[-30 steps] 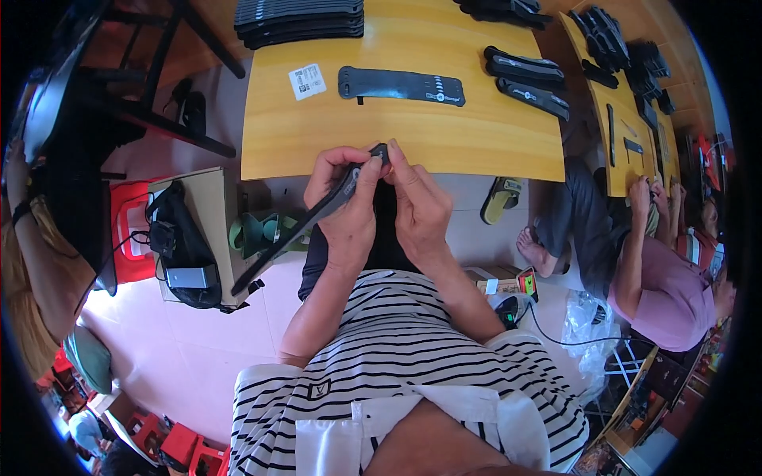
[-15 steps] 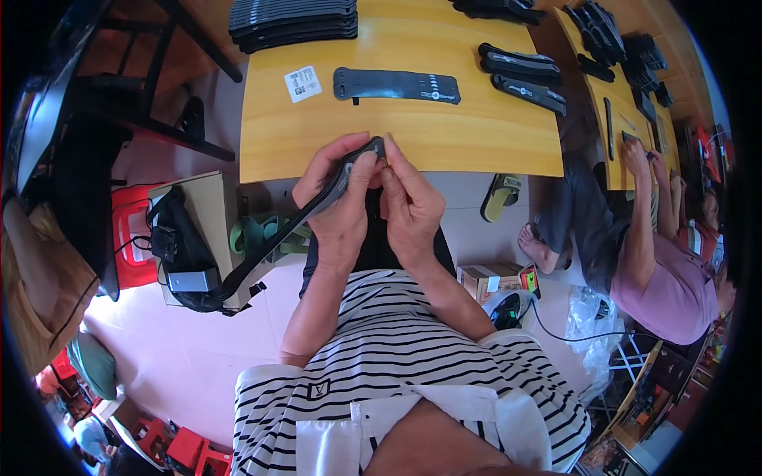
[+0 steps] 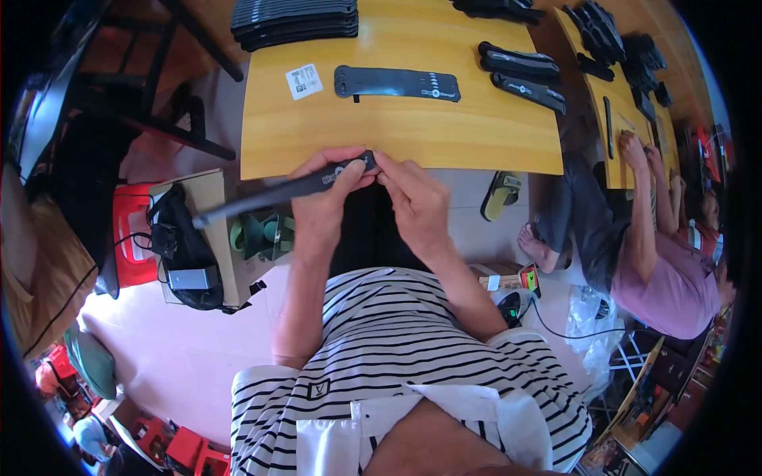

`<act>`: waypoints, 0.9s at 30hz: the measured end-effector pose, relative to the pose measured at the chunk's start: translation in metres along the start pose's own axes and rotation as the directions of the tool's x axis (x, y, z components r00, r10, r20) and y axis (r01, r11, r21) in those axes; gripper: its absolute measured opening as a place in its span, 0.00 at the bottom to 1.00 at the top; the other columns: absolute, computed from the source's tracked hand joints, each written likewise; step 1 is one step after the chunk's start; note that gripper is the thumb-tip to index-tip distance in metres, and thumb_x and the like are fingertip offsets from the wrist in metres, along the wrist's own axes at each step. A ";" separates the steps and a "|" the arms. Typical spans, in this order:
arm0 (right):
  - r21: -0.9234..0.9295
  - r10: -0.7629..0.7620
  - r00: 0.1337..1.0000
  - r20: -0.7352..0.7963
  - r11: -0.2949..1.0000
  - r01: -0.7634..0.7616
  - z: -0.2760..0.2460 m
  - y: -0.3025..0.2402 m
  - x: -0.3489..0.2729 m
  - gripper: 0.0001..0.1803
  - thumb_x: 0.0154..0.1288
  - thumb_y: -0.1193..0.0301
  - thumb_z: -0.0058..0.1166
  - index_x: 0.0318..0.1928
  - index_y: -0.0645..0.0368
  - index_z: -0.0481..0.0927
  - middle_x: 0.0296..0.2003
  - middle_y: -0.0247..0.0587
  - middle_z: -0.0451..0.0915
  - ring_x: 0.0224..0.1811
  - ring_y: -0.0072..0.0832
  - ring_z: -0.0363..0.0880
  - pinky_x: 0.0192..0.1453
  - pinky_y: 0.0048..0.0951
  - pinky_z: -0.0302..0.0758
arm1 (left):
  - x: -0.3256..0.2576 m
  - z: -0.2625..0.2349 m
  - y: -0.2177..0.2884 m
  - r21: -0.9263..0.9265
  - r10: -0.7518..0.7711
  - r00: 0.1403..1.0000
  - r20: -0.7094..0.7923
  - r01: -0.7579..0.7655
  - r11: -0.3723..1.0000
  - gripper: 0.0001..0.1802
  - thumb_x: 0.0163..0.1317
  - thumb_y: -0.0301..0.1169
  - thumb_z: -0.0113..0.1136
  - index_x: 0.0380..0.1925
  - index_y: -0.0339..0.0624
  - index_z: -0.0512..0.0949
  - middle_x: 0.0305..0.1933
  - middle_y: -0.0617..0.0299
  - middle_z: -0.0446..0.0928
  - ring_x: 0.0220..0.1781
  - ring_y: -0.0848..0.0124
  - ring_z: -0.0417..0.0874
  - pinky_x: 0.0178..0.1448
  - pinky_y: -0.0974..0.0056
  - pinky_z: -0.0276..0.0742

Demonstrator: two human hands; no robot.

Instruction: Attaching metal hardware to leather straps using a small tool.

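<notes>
A yellow wooden tabletop (image 3: 413,131) with a smooth grain fills the upper middle, and a second tabletop (image 3: 627,119) of the same wood runs off to the right behind it. The floor (image 3: 182,349) is pale pinkish tile, evenly lit, with a softer glare at the lower left. Dark metal chair legs (image 3: 171,103) stand at the upper left beside a red plastic stool (image 3: 131,230). More red stools (image 3: 178,448) sit at the bottom left. A green sandal (image 3: 502,194) lies on the floor under the tabletop's right end.
</notes>
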State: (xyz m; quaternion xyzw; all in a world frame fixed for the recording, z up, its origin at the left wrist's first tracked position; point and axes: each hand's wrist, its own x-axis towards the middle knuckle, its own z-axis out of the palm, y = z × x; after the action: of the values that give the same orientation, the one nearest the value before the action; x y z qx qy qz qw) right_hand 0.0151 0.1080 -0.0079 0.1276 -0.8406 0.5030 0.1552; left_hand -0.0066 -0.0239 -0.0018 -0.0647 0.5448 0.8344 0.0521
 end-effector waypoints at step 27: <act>-0.087 -0.151 0.889 0.432 0.974 0.208 -0.039 -0.003 0.027 0.13 0.54 0.77 0.56 0.42 0.56 0.77 0.33 0.41 0.80 0.30 0.39 0.78 0.33 0.32 0.74 | 0.044 -0.035 0.037 0.386 -0.579 0.708 0.404 0.442 0.810 0.08 0.51 0.24 0.62 0.32 0.34 0.78 0.29 0.61 0.77 0.25 0.77 0.79 0.30 0.79 0.71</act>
State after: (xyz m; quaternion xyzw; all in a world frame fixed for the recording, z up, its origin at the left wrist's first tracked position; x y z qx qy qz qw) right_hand -0.0033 0.1396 0.0219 0.3000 -0.8700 0.3906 0.0235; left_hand -0.0536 -0.0701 0.0105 0.0134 0.5762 0.6941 0.4313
